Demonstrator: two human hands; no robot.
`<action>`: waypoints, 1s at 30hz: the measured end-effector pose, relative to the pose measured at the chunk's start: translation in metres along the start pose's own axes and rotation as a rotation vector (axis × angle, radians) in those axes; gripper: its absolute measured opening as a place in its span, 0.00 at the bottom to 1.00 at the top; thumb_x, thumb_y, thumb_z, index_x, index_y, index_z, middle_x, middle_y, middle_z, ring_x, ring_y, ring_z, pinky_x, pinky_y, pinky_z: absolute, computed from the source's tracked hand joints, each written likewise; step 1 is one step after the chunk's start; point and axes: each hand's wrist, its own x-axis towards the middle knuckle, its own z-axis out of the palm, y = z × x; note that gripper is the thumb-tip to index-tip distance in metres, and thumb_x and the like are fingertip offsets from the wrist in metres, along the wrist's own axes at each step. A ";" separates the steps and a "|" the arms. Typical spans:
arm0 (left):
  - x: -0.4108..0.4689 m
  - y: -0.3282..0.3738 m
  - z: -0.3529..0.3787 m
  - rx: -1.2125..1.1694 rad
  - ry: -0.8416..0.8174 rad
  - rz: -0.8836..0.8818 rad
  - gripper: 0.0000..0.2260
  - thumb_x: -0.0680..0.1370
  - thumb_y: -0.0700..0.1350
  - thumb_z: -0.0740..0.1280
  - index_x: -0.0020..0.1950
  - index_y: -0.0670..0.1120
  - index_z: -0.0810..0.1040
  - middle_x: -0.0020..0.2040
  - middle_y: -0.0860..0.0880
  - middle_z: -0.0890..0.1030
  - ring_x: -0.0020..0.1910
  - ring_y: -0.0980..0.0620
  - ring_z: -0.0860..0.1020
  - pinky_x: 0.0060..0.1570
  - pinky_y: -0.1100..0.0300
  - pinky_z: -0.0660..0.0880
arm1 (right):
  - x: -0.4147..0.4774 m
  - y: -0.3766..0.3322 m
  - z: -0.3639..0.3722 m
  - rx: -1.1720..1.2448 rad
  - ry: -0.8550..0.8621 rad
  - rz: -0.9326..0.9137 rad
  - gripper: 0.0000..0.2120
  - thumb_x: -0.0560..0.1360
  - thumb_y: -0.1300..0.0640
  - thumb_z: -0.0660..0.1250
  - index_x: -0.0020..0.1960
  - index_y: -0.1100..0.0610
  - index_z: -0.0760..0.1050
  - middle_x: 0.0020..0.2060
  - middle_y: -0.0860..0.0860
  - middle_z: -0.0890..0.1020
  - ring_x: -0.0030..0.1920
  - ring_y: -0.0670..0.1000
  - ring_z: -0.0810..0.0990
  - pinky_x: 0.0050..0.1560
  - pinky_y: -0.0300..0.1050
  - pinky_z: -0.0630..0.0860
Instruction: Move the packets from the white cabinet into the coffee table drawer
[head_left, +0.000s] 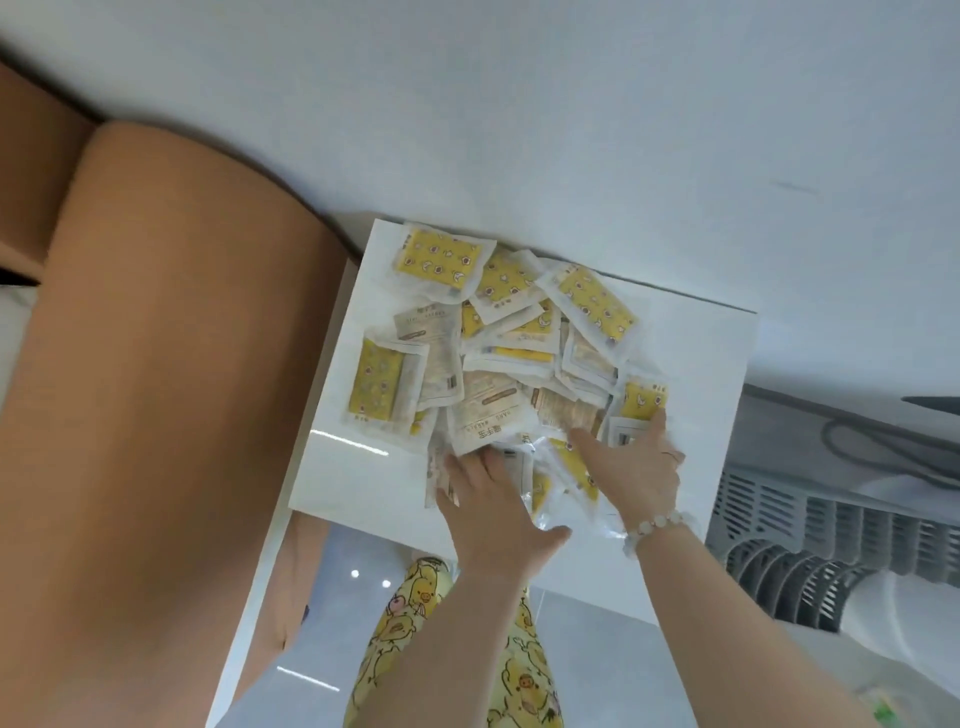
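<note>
Seen from above, nearest the viewer, is a yellow duck-print garment (415, 613), with two bare forearms reaching forward over it. The left hand (493, 519) lies palm down on the near edge of a loose heap of packets (498, 353), its fingers (460, 475) straight and spread, gripping nothing. Just beside it, the right hand (639, 467), with a pale bead bracelet (657, 525) at the wrist, rests flat on the heap's right corner, its fingers also uncurled. The heap sits on the white cabinet (691, 364) and spreads away from both hands toward the wall (519, 104), with the packets lying at all angles. A tan cushion (182, 364) stands to the left and a grey slatted appliance (831, 525) to the right; nothing blocks the hands
</note>
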 end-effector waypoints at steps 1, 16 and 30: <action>0.003 0.004 0.005 0.005 0.023 -0.015 0.49 0.65 0.67 0.68 0.74 0.42 0.50 0.73 0.42 0.54 0.75 0.39 0.49 0.73 0.47 0.55 | 0.003 0.001 0.003 -0.021 0.011 -0.003 0.53 0.65 0.36 0.69 0.77 0.48 0.40 0.73 0.62 0.60 0.71 0.63 0.62 0.63 0.58 0.68; 0.014 -0.008 0.029 0.116 0.149 0.054 0.44 0.47 0.41 0.81 0.59 0.36 0.66 0.51 0.34 0.78 0.54 0.32 0.77 0.43 0.45 0.80 | 0.001 0.005 0.008 -0.169 0.138 -0.046 0.36 0.75 0.53 0.59 0.77 0.49 0.44 0.69 0.64 0.66 0.61 0.64 0.72 0.53 0.55 0.74; 0.018 -0.012 0.036 0.161 0.140 0.051 0.30 0.52 0.35 0.79 0.52 0.33 0.75 0.44 0.36 0.80 0.45 0.35 0.80 0.29 0.52 0.79 | 0.009 0.001 0.009 -0.320 0.197 -0.131 0.25 0.80 0.52 0.55 0.70 0.63 0.53 0.61 0.70 0.73 0.55 0.65 0.77 0.39 0.47 0.67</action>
